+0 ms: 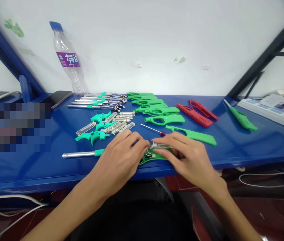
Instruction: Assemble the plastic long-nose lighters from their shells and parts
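Note:
A clear plastic lighter fuel tank (162,146) is pinched between the thumb and fingers of my right hand (190,155). Below it, partly covered by both hands, lies a green lighter shell half (160,157) with thin wires and a small black piece in it. My left hand (125,154) is closed at the tank's left end; what its fingertips grip is hidden. A silver lighter tube (78,154) with a teal collar sticks out to the left from under that hand. Just beyond the right hand rest a red-handled screwdriver (154,129) and another green shell half (197,135).
Several silver tubes with wires (94,101), teal triggers (98,135), clear tanks (86,128), green shells (165,119) and red shells (194,114) lie on the blue table (31,167). A bottle (67,57), a phone (60,98) and a green lighter (242,117) are farther out.

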`<action>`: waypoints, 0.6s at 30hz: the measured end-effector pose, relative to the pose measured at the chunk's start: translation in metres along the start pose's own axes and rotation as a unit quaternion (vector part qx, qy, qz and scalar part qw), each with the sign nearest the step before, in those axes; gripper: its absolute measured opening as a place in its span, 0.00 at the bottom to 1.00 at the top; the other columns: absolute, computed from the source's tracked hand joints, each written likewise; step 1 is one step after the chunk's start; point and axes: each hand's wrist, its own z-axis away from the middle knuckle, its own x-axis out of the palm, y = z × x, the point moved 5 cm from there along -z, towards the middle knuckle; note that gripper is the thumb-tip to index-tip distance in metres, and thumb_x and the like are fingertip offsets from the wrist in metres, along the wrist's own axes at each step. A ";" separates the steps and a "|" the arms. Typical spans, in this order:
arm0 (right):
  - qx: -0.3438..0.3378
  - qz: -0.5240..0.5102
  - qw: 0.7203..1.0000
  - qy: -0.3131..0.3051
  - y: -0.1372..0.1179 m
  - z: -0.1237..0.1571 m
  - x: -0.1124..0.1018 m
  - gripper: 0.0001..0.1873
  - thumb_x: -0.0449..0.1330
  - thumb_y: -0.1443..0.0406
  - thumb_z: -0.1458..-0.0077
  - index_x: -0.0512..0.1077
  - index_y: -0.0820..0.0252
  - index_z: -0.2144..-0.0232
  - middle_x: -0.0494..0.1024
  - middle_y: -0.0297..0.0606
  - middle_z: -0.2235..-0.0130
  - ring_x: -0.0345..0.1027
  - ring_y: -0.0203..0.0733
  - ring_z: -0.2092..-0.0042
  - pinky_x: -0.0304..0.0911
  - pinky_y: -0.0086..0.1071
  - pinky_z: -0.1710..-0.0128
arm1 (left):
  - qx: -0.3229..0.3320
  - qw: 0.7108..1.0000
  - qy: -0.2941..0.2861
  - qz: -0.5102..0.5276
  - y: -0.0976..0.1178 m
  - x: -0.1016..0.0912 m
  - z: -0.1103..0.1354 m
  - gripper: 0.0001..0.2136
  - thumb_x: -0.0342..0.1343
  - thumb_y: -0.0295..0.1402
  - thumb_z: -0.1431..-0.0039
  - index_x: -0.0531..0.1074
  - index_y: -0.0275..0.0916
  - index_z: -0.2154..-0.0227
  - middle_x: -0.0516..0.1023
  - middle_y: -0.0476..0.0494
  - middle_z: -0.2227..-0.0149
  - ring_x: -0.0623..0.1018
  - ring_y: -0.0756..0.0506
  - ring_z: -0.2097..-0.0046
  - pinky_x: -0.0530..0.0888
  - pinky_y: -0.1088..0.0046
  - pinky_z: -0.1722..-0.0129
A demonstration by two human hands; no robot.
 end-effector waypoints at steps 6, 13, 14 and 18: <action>-0.009 0.006 1.000 -0.001 -0.001 -0.001 0.000 0.09 0.62 0.63 0.28 0.80 0.55 0.50 0.83 0.37 0.58 0.77 0.40 0.63 0.70 0.33 0.59 | 0.000 1.000 -0.005 0.007 0.000 0.000 -0.001 0.09 0.50 0.22 0.26 0.75 0.34 0.55 0.78 0.40 0.60 0.75 0.40 0.58 0.76 0.58 0.55; -0.010 0.007 1.000 -0.005 -0.002 -0.001 -0.001 0.09 0.62 0.63 0.28 0.80 0.55 0.49 0.83 0.37 0.58 0.76 0.39 0.64 0.70 0.33 0.61 | -0.003 1.000 -0.014 0.012 0.000 0.001 0.000 0.10 0.51 0.18 0.30 0.75 0.33 0.55 0.76 0.40 0.59 0.74 0.40 0.58 0.75 0.59 0.57; -0.011 0.009 1.000 -0.005 -0.002 -0.001 -0.001 0.09 0.62 0.63 0.28 0.80 0.55 0.49 0.83 0.37 0.58 0.76 0.39 0.64 0.69 0.33 0.61 | -0.002 1.000 -0.013 0.011 0.000 0.001 0.000 0.10 0.51 0.18 0.30 0.76 0.33 0.55 0.76 0.40 0.59 0.74 0.40 0.58 0.75 0.59 0.57; -0.017 0.013 1.000 0.000 -0.002 -0.001 -0.001 0.10 0.63 0.64 0.28 0.80 0.56 0.49 0.83 0.37 0.57 0.76 0.38 0.65 0.68 0.32 0.63 | 0.002 1.000 -0.008 0.007 0.001 0.001 -0.001 0.10 0.51 0.17 0.30 0.76 0.32 0.55 0.75 0.40 0.59 0.74 0.39 0.58 0.75 0.59 0.57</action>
